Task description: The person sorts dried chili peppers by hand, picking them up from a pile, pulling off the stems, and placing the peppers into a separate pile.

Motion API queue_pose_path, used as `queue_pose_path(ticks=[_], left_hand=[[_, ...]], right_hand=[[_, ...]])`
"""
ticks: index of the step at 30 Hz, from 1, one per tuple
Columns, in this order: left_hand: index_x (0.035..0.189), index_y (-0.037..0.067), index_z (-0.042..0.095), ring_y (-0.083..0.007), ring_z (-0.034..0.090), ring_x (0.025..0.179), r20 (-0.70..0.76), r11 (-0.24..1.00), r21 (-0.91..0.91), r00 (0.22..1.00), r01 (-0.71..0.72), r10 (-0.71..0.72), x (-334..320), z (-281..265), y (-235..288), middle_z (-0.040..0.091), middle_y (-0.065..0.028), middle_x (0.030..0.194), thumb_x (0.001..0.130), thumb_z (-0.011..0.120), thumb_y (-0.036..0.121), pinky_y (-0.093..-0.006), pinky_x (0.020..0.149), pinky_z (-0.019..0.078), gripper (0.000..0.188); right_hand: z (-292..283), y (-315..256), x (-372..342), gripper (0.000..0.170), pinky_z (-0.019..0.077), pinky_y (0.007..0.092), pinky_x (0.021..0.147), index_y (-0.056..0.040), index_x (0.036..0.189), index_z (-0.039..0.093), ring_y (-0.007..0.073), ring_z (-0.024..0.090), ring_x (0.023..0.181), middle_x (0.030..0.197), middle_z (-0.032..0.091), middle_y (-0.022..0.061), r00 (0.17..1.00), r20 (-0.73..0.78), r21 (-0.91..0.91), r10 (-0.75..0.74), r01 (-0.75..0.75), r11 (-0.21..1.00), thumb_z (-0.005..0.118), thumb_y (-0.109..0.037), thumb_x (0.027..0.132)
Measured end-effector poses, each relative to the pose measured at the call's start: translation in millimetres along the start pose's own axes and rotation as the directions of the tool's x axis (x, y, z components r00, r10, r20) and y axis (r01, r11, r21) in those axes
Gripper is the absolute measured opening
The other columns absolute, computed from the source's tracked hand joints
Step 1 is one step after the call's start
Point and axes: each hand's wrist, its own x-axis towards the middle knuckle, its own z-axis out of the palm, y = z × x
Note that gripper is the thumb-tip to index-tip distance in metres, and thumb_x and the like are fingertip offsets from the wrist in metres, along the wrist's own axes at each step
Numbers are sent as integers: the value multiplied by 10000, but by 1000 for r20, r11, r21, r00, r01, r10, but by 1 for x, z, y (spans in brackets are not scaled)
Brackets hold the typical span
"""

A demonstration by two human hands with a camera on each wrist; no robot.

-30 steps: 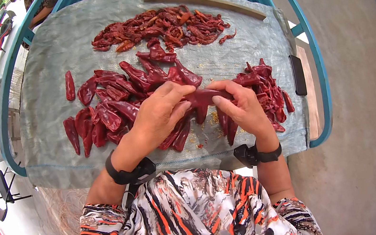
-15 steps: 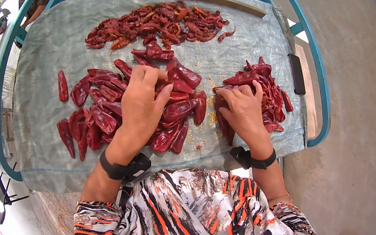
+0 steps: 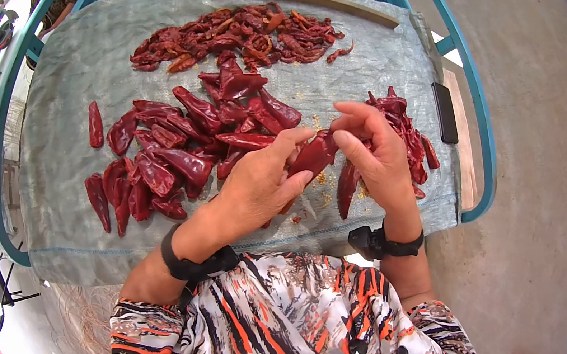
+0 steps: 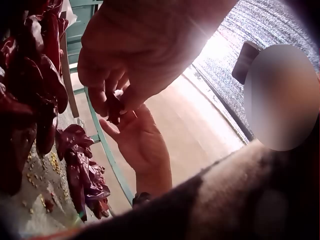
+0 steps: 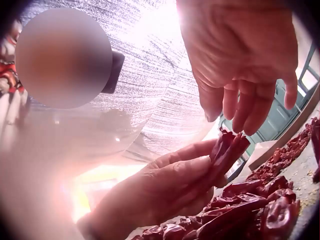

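Pepper (image 3: 313,157), dark red with a ragged end, pinched between thumb and fingers of left hand (image 3: 249,190), above woven sheet (image 3: 55,173) and between a larger heap of glossy peppers (image 3: 182,164) to the left and a smaller pile (image 3: 415,140) to the right. Just beside that ragged end, right hand (image 3: 381,162) with fingers loosely bent and apart, gripping nothing. Farther off, shrivelled peppers (image 3: 227,33) near a wooden strip (image 3: 306,1); at right edge, black phone (image 3: 445,113), any lettering too small to read.
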Motion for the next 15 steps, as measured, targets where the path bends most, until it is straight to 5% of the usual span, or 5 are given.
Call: queue_pose_path(ticks=[1, 2, 5, 10, 15], left_hand=[[1387, 49, 530, -156, 680, 717, -19, 999, 44, 999, -28, 29, -1, 0, -3, 694, -89, 912, 929, 746, 100, -324, 630, 528, 508], [1366, 46, 540, -175, 684, 724, 1, 997, 83, 1000, -3, 3, -4, -1, -7, 692, -88, 904, 931, 738, 94, -332, 640, 532, 480], [1302, 37, 570, -230, 691, 755, 59, 975, 223, 998, -5, -8, -11, -5, -24, 684, -90, 893, 935, 719, 84, -356, 679, 542, 399], [1206, 24, 621, -290, 677, 860, 29, 920, 336, 978, -203, 205, -18, -1, -33, 672, -116, 934, 931, 708, 89, -387, 769, 546, 295], [1171, 16, 648, -270, 672, 891, 58, 952, 259, 986, -165, 156, -17, -10, -24, 673, -125, 972, 937, 698, 75, -374, 784, 545, 247]], right_hand=[[1, 3, 2, 365, 483, 377, 909, -100, 1195, 724, 204, 654, 958, 951, 711, 44, 998, -68, -30, -1, -1, 1000, 789, -93, 835], [-6, 11, 5, 369, 410, 452, 1045, -95, 1182, 720, 266, 626, 1110, 1080, 704, 62, 981, -26, -505, -195, 155, 849, 795, -133, 822], [-9, 49, 2, 387, 323, 526, 1121, -100, 1174, 715, 314, 554, 1236, 1200, 672, 72, 950, 140, -723, -279, 291, 627, 791, -142, 796], [6, 72, 1, 385, 256, 578, 1178, -121, 1180, 714, 318, 503, 1326, 1280, 647, 59, 949, 177, -806, -262, 293, 515, 668, -64, 802], [15, 69, 1, 333, 240, 602, 1178, -130, 1169, 718, 290, 538, 1283, 1202, 680, 34, 947, 121, -770, -296, 278, 574, 719, -135, 836]])
